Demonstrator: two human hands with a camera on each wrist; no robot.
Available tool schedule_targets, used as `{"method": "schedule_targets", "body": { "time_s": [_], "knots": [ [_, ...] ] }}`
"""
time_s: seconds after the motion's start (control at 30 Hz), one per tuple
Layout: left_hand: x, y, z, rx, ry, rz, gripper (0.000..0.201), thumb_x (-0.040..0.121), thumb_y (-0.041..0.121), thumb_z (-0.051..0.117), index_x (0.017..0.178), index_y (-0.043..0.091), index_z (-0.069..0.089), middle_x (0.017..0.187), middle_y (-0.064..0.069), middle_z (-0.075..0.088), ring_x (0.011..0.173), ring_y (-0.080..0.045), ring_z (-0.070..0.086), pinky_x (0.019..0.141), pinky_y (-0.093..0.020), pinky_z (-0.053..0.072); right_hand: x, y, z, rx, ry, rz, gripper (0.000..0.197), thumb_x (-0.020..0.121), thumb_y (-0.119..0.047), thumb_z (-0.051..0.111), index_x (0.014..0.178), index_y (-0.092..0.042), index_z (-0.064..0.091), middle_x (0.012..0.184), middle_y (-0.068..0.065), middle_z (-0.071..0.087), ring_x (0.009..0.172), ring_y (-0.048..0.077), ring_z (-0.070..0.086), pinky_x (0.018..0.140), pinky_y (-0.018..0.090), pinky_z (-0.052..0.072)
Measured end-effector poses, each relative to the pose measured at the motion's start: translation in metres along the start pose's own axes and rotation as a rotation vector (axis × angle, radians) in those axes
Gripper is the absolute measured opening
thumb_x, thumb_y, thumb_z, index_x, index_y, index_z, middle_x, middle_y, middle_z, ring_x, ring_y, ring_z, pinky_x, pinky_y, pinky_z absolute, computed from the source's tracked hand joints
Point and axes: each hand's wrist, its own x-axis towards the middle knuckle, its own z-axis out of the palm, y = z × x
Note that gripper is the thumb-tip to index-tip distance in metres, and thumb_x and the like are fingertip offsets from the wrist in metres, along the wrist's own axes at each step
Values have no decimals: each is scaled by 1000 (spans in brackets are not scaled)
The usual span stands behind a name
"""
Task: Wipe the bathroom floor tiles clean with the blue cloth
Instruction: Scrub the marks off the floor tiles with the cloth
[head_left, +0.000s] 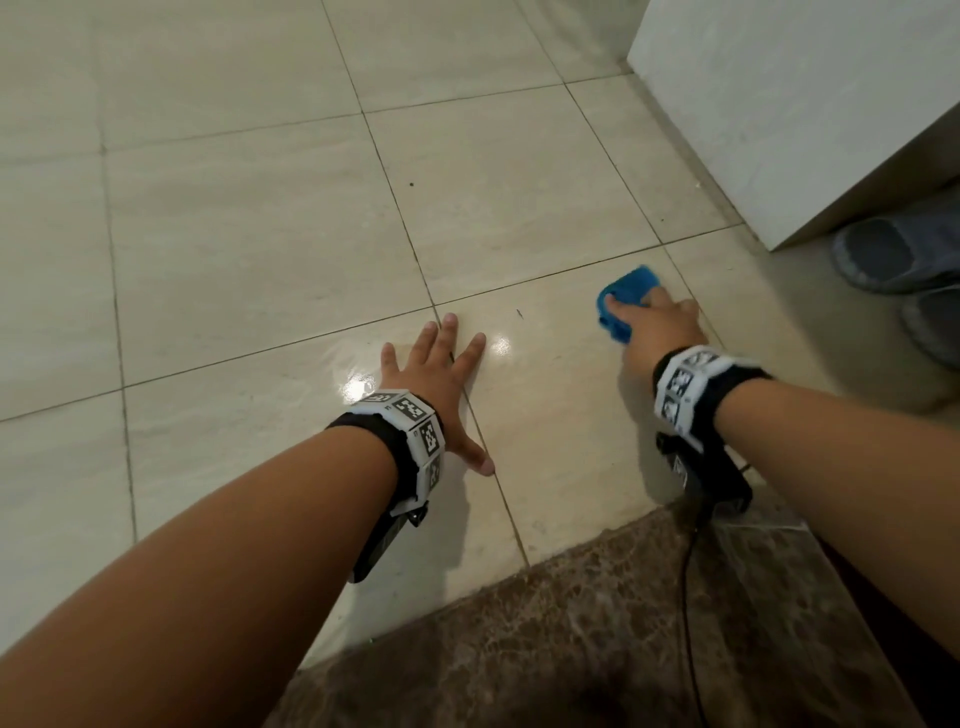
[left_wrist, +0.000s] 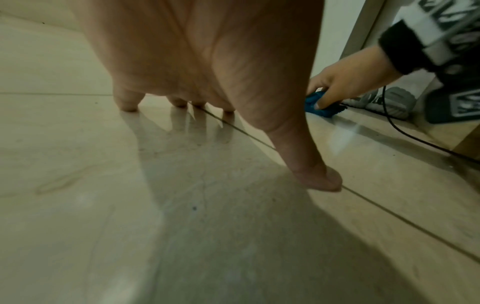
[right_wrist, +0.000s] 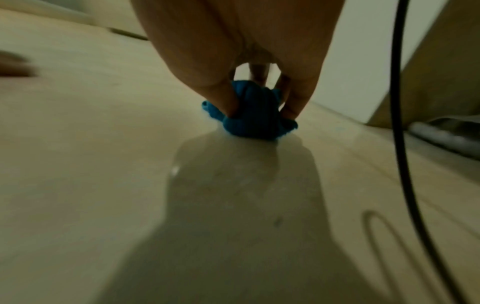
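Bare forearms, no sleeves. Each wrist wears a black strap w/ white blocky band (head_left: 415, 422) of black-and-white square markers (right one (head_left: 691, 382) too); black camera unit (head_left: 709, 478) underneath, thin black cable (right_wrist: 405, 127) trailing.

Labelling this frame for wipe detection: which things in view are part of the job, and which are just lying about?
In the job:
blue cloth, bunched
right hand, gripping it
floor tiles
left hand, flat on a tile

Lying about:
grey slippers
white cabinet
black cable
brown threshold
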Motion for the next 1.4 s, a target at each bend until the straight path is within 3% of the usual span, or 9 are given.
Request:
{"method": "schedule_targets", "body": {
  "time_s": [0.1, 0.23, 0.4, 0.47, 0.73, 0.93, 1.1, 1.23, 1.4],
  "knots": [
    [-1, 2, -2, 12, -9, -7, 144, 53, 74, 75, 148, 30, -25, 154, -4, -35, 145, -25, -24, 116, -59, -3, -29, -25, 26, 83, 7, -169, 63, 86, -16, 57, 137, -46, 36, 133, 7, 31, 113, 32, 39, 106, 33, 33],
    [-11, -4, -1, 40, 7, 8, 145, 52, 78, 72, 148, 29, -25, 153, -4, -36, 144, -26, -25, 116, -60, -3, -39, -22, 23, -83, -39, -374, 53, 95, -19, 47, 140, -43, 33, 137, 4, 32, 118, 32, 32, 99, 40, 38],
    [-38, -31, 9, 33, -3, -23, 146, 52, 81, 69, 144, 29, -32, 149, -3, -42, 142, -26, -30, 115, -60, -6, -51, 11, -2, -139, -124, 210, 50, 98, -22, 39, 146, -24, 23, 145, 19, 21, 127, 42, 31, 104, 49, 35],
    [-43, -38, 16, 44, -25, -26, 146, 53, 80, 70, 145, 30, -31, 149, -4, -43, 142, -26, -30, 115, -60, -5, -69, 1, -2, -130, -144, 296, 53, 99, -22, 38, 147, -22, 18, 147, 17, 17, 129, 42, 28, 105, 49, 34],
    [-40, -25, 22, 61, -38, 2, 146, 54, 71, 78, 148, 27, -26, 151, -7, -39, 143, -29, -28, 115, -61, -2, -99, -42, 36, -116, -160, -277, 62, 93, -15, 48, 143, -43, 24, 130, 2, 30, 114, 29, 33, 92, 36, 39],
    [-40, -22, 27, 62, -72, 42, 146, 56, 67, 79, 148, 28, -27, 151, -6, -39, 143, -28, -28, 115, -61, -3, -91, 25, 15, -141, -205, 303, 64, 93, -17, 47, 147, -33, 17, 147, 16, 18, 126, 42, 30, 100, 49, 37],
    [-40, -22, 25, 81, -72, 41, 146, 56, 68, 79, 148, 28, -27, 152, -6, -38, 143, -28, -26, 116, -60, -2, -97, 11, 20, -180, -259, 428, 61, 96, -19, 45, 148, -21, 14, 146, 17, 19, 128, 41, 29, 101, 46, 36],
    [-40, -25, 22, 69, -67, 49, 142, 58, 65, 80, 150, 29, -23, 154, -5, -35, 145, -27, -23, 116, -59, 0, -111, -2, 22, -145, -284, 267, 60, 95, -16, 43, 148, -26, 16, 148, 11, 18, 126, 42, 28, 100, 44, 40],
    [-47, -35, 7, 48, -12, 38, 136, 62, 68, 75, 150, 29, -20, 156, -3, -31, 147, -26, -19, 117, -57, 2, -126, -50, 26, -114, -262, -132, 62, 91, -12, 47, 146, -30, 24, 138, 7, 31, 119, 36, 36, 103, 39, 37]
  ]
}}
